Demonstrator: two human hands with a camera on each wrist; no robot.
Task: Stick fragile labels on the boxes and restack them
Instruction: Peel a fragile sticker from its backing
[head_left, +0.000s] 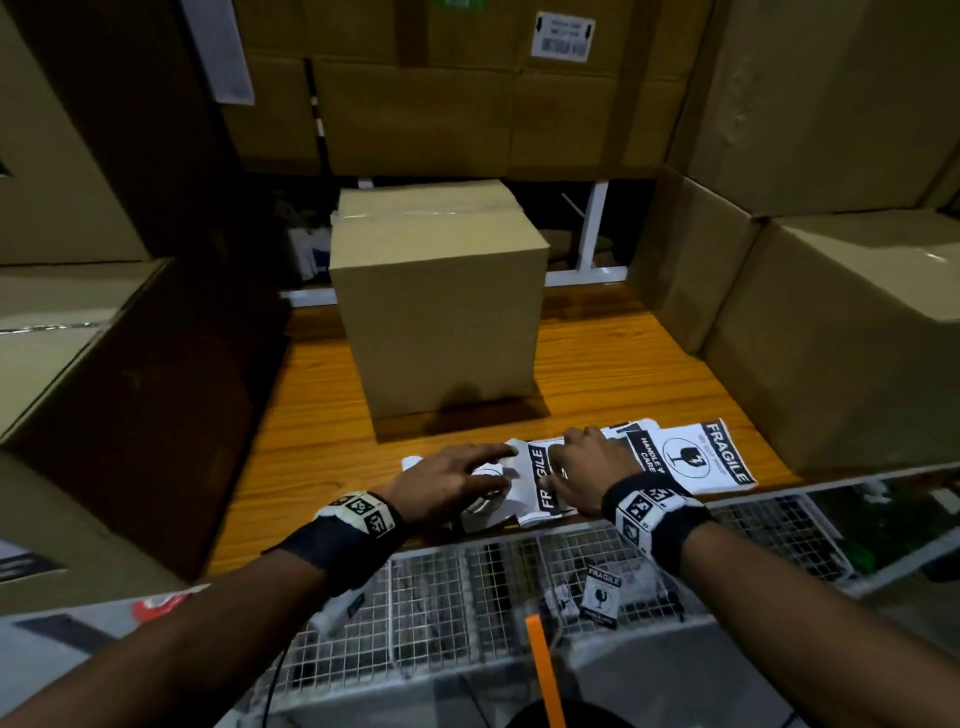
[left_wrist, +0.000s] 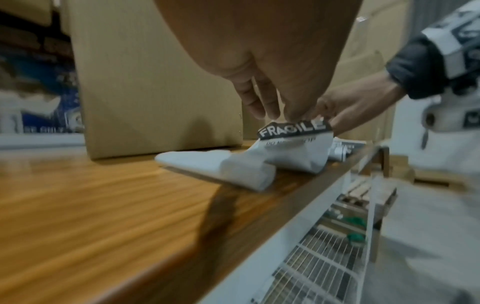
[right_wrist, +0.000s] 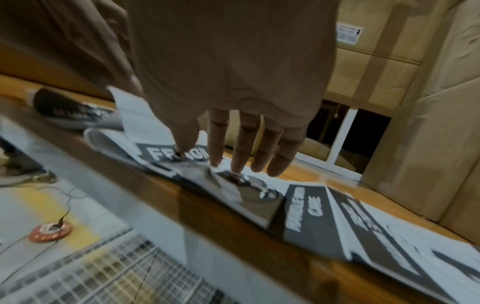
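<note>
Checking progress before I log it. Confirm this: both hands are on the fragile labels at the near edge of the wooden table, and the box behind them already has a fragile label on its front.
Wrong on one point. Both hands, left hand and right hand, are on the fragile labels at the wooden table's near edge, but the box behind them has no label on its front. The head view shows that face as plain cardboard.

Right hand on the fragile labels
My right hand (right_wrist: 233, 82) presses straight fingertips (right_wrist: 237, 164) onto a fragile label (right_wrist: 233, 191) at the wooden table (right_wrist: 337, 185) edge.
</note>
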